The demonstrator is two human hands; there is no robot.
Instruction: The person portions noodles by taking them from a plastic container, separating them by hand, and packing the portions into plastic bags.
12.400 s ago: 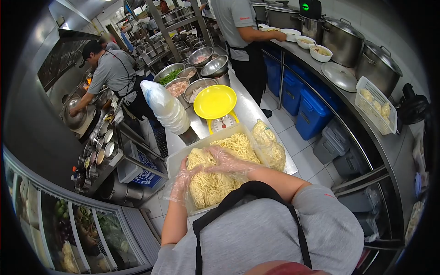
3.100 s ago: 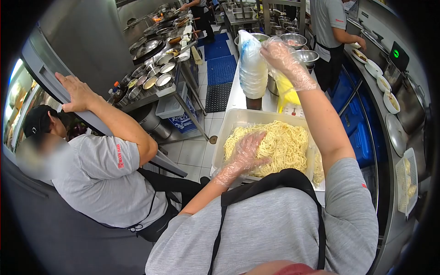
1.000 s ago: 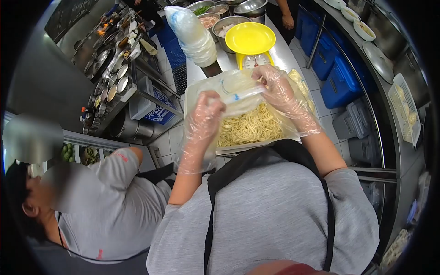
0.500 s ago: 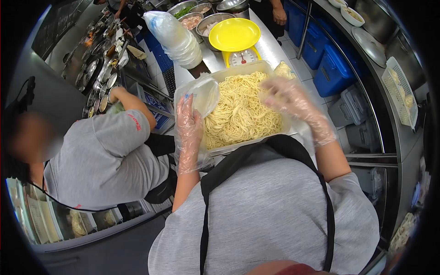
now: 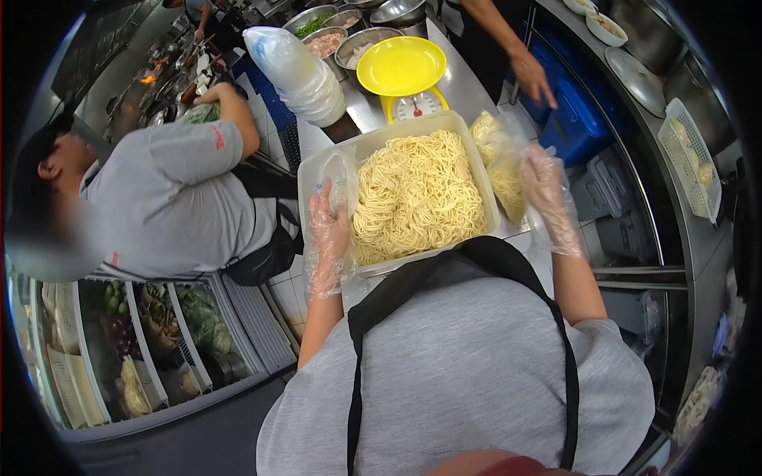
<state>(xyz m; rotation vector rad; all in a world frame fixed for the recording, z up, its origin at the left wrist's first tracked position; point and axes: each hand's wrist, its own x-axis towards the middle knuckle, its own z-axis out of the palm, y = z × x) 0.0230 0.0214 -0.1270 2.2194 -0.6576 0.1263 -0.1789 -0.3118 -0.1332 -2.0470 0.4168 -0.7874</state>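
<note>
A translucent plastic tub [image 5: 444,120] full of yellow noodles [image 5: 421,194] stands directly before me. At its left wall, my gloved left hand [image 5: 327,226] is closed around a clear plastic bag [image 5: 337,166], which hangs over the inside of the tub. To the right of the tub, my gloved right hand [image 5: 544,186] grips the loose film of a bag of noodles [image 5: 506,178]. That bag is blurred, and my right fingertips are partly hidden in the plastic. Both hands wear thin clear gloves.
Behind the tub stands a scale with a yellow pan [image 5: 402,67], beside a stack of clear plastic containers [image 5: 302,83]. Metal bowls [image 5: 324,44] of food sit farther back. A co-worker [image 5: 182,190] stands left by an open refrigerated drawer unit [image 5: 171,349]. Another person's hand [image 5: 533,75] reaches over blue bins [image 5: 583,119].
My right hand has moved right, from above the noodles to the bag beside the tub. The co-worker at left has shifted, uncovering the refrigerated unit. Another person's arm has come in at the top right.
</note>
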